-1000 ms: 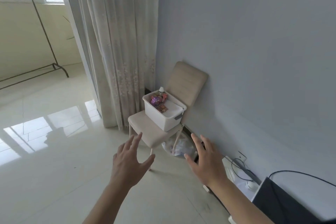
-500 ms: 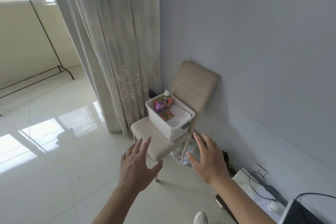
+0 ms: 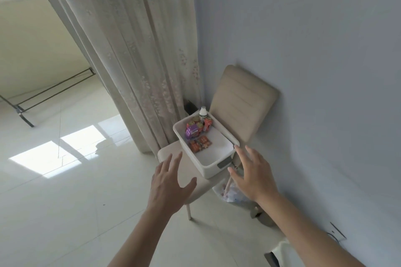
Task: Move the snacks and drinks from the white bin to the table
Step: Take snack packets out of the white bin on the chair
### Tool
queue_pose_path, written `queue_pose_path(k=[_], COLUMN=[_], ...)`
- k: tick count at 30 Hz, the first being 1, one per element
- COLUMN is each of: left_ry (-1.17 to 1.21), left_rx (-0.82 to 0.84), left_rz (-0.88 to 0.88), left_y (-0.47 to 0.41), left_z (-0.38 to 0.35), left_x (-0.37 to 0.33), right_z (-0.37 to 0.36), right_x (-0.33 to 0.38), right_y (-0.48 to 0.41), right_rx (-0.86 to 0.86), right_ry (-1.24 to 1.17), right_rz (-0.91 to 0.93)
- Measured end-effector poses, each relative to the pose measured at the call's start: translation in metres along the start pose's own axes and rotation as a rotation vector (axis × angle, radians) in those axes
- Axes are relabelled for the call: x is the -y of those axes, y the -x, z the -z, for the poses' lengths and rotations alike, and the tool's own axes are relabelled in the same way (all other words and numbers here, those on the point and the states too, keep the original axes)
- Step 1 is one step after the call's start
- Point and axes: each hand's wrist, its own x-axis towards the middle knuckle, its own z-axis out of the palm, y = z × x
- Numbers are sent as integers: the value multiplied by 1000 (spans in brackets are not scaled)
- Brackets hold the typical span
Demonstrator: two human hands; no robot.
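Note:
A white bin (image 3: 213, 166) stands on the seat of a beige chair (image 3: 243, 97) against the wall. At its far end lie a purple snack pack (image 3: 192, 132), orange snack packets (image 3: 200, 144), a red can (image 3: 207, 124) and a small white bottle (image 3: 202, 112). My left hand (image 3: 168, 182) is stretched out with fingers spread, in front of the bin's left side and holding nothing. My right hand (image 3: 251, 172) is also spread and empty, close to the bin's near right corner without touching it.
A patterned curtain (image 3: 134, 56) hangs left of the chair. A plastic bag (image 3: 233, 194) lies on the floor under the seat. A metal rack (image 3: 52, 89) stands far left on the glossy tiled floor. The grey wall runs along the right, with a cable near its base.
The view has closed in on the chair and bin. Both hands stay spread and have come nearer the bin; the right hand now sits by its near corner.

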Motion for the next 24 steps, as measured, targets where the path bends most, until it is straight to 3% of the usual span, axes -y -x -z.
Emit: queue_pose_path(k=[10, 24], left_ry=[88, 268], left_rx=[52, 163], left_rz=[75, 223], left_y=[-85, -230], left_z=[-54, -118], left_x=[-14, 22], right_z=[-23, -86], right_x=[-50, -45], right_y=[-98, -248], right_rx=[101, 303], right_ry=[11, -8], right_rz=[30, 3])
